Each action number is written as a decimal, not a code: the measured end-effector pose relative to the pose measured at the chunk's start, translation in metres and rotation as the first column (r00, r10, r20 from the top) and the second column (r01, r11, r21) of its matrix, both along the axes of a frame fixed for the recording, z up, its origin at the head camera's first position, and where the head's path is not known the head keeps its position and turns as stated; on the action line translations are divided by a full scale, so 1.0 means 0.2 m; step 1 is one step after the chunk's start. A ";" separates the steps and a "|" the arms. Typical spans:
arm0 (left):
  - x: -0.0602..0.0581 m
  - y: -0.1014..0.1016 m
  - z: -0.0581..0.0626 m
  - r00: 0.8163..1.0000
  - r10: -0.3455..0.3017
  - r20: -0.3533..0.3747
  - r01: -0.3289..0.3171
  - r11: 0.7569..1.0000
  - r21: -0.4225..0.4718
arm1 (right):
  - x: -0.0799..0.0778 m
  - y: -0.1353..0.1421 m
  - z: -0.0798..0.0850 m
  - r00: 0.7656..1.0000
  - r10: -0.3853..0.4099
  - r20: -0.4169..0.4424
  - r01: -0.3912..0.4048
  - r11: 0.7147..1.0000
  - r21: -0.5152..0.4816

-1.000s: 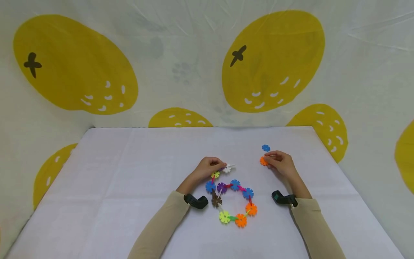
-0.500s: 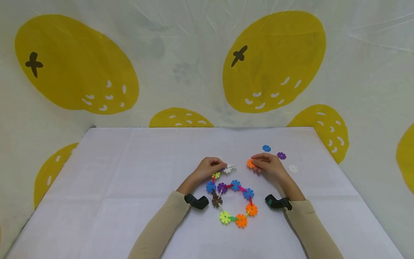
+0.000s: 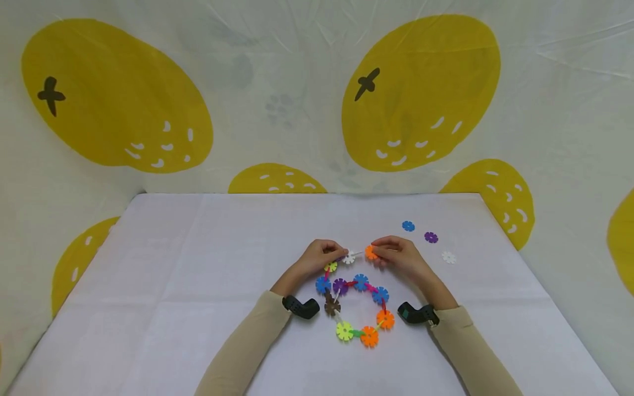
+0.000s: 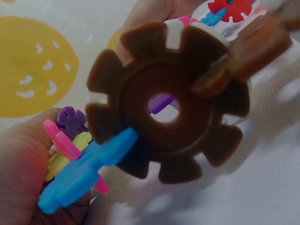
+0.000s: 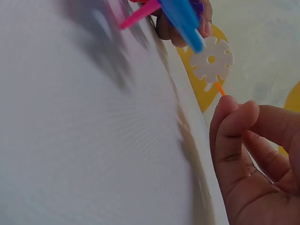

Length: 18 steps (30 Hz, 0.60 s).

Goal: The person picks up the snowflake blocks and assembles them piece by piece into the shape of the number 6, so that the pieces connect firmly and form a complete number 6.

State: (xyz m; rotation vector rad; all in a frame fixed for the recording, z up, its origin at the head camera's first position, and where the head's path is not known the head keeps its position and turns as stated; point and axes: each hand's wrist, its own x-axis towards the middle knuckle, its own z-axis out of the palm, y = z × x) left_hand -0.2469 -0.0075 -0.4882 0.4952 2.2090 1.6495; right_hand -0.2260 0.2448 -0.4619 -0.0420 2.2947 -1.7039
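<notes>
My left hand point(image 3: 321, 257) pinches the upper end of a chain of notched snowflake discs, at a purple disc point(image 4: 71, 120) mostly covered by the fingers. A white disc point(image 3: 349, 257) and a thin edge-on white one extend right of those fingertips. My right hand point(image 3: 403, 257) pinches an orange snowflake disc point(image 3: 371, 252) between thumb and fingers, close to that white end. Only a sliver of orange shows in the right wrist view, by the white disc point(image 5: 224, 52); I cannot tell whether they touch. A brown disc point(image 4: 140, 79) fills the left wrist view.
The chain's lower part curves in a ring on the white table point(image 3: 223, 236), with an orange disc point(image 3: 369, 336) and a yellow-green disc point(image 3: 344, 331) nearest me. Loose blue point(image 3: 408, 226), purple point(image 3: 431, 237) and white point(image 3: 448, 257) discs lie at the back right.
My right hand has moved left with the orange disc, from beside the loose blue disc to the chain's white end. Loose purple and white discs have come into sight. The left hand stays put.
</notes>
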 end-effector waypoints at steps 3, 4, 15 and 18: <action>0.00 0.00 0.00 1.000 -0.004 0.004 0.004 1.000 -0.001 | 0.00 -0.02 0.00 1.000 0.008 -0.003 -0.008 1.000 -0.006; 0.00 0.00 0.00 1.000 -0.006 0.003 0.006 1.000 -0.005 | 0.01 -0.02 0.00 1.000 0.002 0.000 -0.002 1.000 -0.008; 0.00 0.00 0.01 0.999 -0.034 -0.020 0.034 0.999 -0.030 | 0.01 -0.03 -0.02 0.998 0.050 -0.036 -0.052 0.997 -0.062; 0.00 0.00 0.01 0.999 -0.024 -0.033 0.023 0.999 -0.040 | 0.01 -0.03 -0.03 0.999 0.036 -0.022 -0.038 0.996 -0.077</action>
